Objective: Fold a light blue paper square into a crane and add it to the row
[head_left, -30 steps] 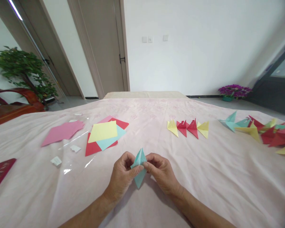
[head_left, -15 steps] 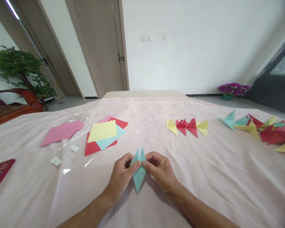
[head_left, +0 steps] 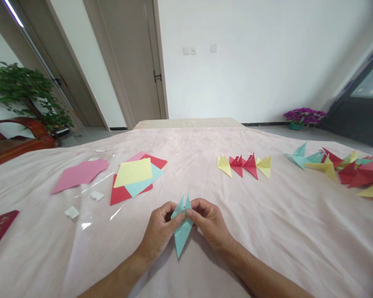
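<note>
A folded light-blue paper piece [head_left: 182, 229] is held upright just above the pink cloth, two points up and one long point down. My left hand [head_left: 159, 235] pinches its left side with thumb and fingers closed. My right hand [head_left: 210, 225] pinches its right side the same way. The two hands meet at the middle of the paper, near the front of the table.
A stack of yellow, blue, red and pink square sheets [head_left: 133, 179] lies to the left, with loose pink sheets [head_left: 79, 174] and a clear wrapper beside it. A row of folded yellow and red pieces [head_left: 245, 164] sits at centre right. Several more folded pieces [head_left: 345, 169] lie far right.
The blue paper has been turned slightly in my hands, and its lower point now reaches further down. Both hands stay in the same spot.
</note>
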`<state>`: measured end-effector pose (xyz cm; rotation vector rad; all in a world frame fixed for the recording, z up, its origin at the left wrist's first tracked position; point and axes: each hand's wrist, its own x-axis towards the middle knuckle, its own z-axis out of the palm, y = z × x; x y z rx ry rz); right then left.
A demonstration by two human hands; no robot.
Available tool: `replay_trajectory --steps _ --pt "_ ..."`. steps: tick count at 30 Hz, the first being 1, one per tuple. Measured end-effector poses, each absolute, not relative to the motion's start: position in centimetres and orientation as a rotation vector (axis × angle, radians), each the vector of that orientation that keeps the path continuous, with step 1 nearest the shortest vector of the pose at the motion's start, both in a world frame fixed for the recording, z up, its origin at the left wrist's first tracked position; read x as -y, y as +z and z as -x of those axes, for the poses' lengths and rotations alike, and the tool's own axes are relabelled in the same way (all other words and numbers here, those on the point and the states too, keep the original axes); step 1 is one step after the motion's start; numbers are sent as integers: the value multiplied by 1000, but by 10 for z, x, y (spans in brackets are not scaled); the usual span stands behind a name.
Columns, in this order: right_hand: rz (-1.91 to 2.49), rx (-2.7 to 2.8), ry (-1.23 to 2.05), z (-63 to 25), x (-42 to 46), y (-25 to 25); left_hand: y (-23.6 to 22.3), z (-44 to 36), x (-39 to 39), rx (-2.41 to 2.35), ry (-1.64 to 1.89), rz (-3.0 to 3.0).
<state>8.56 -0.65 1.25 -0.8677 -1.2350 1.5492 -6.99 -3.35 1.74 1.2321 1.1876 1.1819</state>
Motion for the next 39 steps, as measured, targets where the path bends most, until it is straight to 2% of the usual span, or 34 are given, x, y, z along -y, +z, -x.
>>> replay_trajectory --steps 15,26,31,39 --pt "931 1513 1110 -90 18 31 14 69 33 -1028 1098 -1278" --pt "906 1440 1278 -89 18 27 10 65 33 -1068 1189 -1125" --pt "855 1408 1378 -89 17 28 9 69 32 -1026 1075 -1152" --pt "890 1424 1326 -90 18 33 8 69 30 -988 1030 -1178"
